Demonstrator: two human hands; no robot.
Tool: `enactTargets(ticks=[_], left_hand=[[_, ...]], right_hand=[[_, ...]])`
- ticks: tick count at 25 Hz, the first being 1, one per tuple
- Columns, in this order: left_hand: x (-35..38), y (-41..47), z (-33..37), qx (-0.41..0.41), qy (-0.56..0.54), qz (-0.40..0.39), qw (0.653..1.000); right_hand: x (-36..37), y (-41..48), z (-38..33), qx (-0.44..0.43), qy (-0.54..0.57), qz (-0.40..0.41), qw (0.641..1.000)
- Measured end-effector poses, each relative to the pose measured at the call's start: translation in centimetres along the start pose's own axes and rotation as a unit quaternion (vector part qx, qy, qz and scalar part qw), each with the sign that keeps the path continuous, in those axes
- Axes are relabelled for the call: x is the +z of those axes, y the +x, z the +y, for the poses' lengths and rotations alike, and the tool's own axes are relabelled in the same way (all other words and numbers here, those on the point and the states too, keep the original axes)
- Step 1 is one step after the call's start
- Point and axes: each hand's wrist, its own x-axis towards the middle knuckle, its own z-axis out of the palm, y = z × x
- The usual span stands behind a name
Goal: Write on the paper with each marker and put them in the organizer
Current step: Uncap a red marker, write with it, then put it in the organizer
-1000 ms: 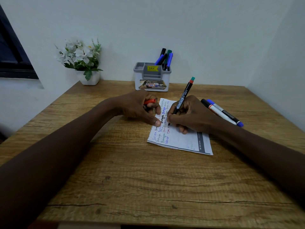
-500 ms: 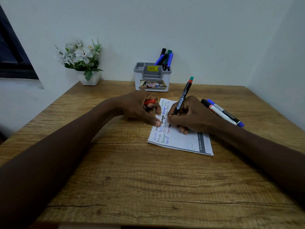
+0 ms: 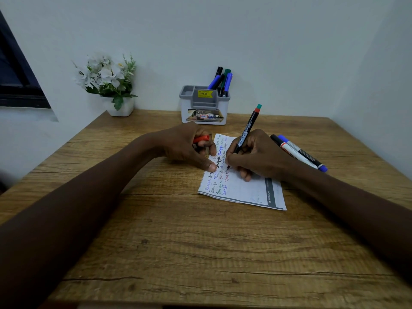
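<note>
A white paper with coloured handwriting lies on the wooden desk. My right hand grips a black marker with a red and green end, its red tip touching the paper. My left hand rests on the paper's left edge, thumb pressed down, and holds a red cap in its fingers. Two capped markers lie on the desk right of my right hand. A grey and white organizer stands at the back with several markers in its right compartment.
A white pot of artificial flowers sits at the desk's back left corner. Walls close off the back and the right side. A dark window frame is at far left.
My right hand has shifted slightly as the red writing on the paper grows. My left hand has stayed where it was.
</note>
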Motion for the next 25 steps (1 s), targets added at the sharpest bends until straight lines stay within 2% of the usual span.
enactTargets(ticks=[16,25], left_hand=[[-0.19,0.1,0.11,-0.001,0.021,-0.014,1.0],[-0.15,-0.27,0.57,0.015,0.042,-0.018,0.999]], right_hand=[[0.15,0.12,0.0,-0.002,-0.014,0.026,1.0],[-0.1,0.2,0.19,0.004,0.02,0.023,1.0]])
